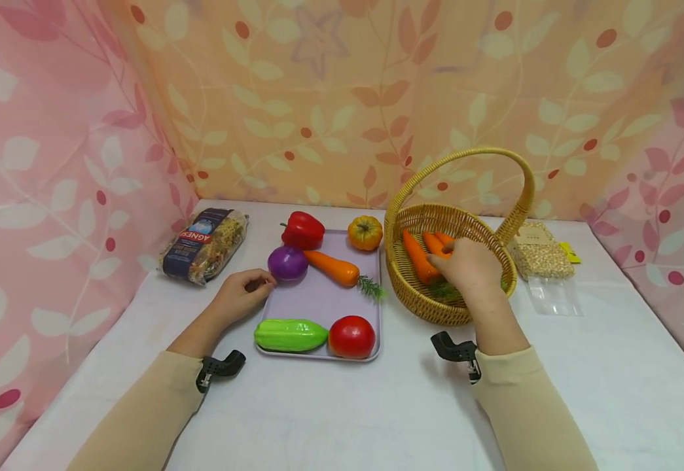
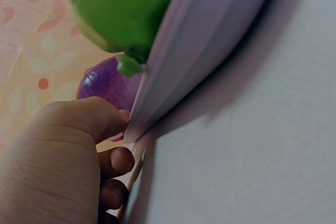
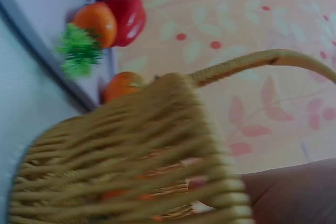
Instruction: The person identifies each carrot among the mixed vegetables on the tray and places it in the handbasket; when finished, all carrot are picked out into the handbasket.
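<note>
In the head view, my left hand [image 1: 244, 294] is at the left edge of the lilac tray [image 1: 312, 304]. Its thumb and finger pinch the rim [image 2: 137, 116] beside a round purple vegetable [image 1: 287, 263]. A carrot [image 1: 332, 268], red pepper [image 1: 303, 230], small pumpkin [image 1: 365, 233], green ridged vegetable [image 1: 290, 335] and tomato [image 1: 351, 337] lie on the tray. My right hand [image 1: 474, 265] reaches into the wicker basket [image 1: 421, 304], thumb and fingertips at the carrots [image 1: 418, 256] there. The remaining fingers are hidden, so a grip cannot be told. The basket wall [image 3: 131, 150] blocks the right wrist view.
A bag of pasta [image 1: 206, 243] lies at the back left. Behind the basket to the right is a clear bag of pale grains [image 1: 542, 252]. The basket's tall handle [image 1: 465, 154] arches over its opening. Patterned cloth walls [image 1: 318, 118] enclose the white table [image 1: 342, 412].
</note>
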### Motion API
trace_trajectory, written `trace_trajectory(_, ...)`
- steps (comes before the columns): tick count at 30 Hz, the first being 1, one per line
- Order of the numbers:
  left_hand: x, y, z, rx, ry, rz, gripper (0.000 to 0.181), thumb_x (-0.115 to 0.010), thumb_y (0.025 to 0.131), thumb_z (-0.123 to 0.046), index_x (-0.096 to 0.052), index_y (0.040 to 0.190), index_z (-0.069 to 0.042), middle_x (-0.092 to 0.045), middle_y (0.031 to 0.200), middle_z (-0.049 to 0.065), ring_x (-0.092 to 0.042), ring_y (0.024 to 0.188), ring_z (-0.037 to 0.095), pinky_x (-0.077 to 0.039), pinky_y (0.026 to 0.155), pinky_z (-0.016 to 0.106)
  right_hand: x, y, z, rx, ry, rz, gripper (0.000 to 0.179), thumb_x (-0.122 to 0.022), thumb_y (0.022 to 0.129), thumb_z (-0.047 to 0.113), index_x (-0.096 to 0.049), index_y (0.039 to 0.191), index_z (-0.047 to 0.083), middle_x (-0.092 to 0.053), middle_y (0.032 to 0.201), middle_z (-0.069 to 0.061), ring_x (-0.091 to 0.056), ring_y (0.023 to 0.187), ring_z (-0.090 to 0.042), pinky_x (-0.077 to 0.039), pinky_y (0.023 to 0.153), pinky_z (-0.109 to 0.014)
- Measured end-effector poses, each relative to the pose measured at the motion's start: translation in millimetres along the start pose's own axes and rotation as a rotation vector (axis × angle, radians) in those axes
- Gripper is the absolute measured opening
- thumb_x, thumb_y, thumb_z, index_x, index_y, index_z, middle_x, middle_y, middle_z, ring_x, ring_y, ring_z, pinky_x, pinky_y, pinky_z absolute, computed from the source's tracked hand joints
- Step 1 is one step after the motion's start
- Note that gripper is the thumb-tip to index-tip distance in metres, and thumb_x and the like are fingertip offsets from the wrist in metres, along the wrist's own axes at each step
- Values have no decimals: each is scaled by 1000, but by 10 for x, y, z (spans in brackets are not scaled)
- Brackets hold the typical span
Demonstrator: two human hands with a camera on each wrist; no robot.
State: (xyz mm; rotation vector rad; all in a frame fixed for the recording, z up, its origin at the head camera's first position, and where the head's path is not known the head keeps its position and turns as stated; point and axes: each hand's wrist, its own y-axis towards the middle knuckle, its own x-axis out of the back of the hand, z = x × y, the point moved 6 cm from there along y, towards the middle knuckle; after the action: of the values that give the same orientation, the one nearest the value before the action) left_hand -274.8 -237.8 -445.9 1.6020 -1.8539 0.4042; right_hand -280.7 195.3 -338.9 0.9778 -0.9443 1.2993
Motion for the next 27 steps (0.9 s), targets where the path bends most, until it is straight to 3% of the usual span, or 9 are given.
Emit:
trace_trajectory(11, 4, -23, -5, -3, -19, 0, 11, -67, 99, -12, -75, 107, -10, -70, 103, 5, -55, 87, 22, -47, 76, 31, 476, -193, 36, 25, 58, -107, 57, -59, 98, 50, -67, 131, 5, -72, 111, -18, -64, 101, -43, -49, 78, -56)
trace_trajectory(18, 2, -11, -9, 8, -6, 10, 12, -67, 100, -13, -75, 107, -11, -70, 106, 5, -55, 90, 22, -47, 79, 33, 678, -367, 119, 34, 121, -206, 54, -63, 97, 51, -69, 129, 9, -69, 103, -13, -61, 90, -35, -47, 69, -50)
trace_trajectory(24, 0, 0, -14, 12, -14, 10, 12, -66, 100, -13, -75, 107, -11, -71, 110, 6, -56, 92, 22, -48, 82, 34, 819, -555, 342, 120, 138, -363, 34, -64, 97, 43, -71, 110, 12, -63, 92, -9, -53, 74, -29, -38, 60, -43)
trace_trajectory(27, 3, -2, -25, 10, -16, 10, 12, -66, 100, -13, -75, 107, -10, -71, 110, 6, -56, 92, 22, -48, 82, 34, 868, -665, 487, 181, 146, -441, 30, -65, 97, 38, -73, 111, 12, -65, 94, -8, -56, 75, -28, -41, 60, -43)
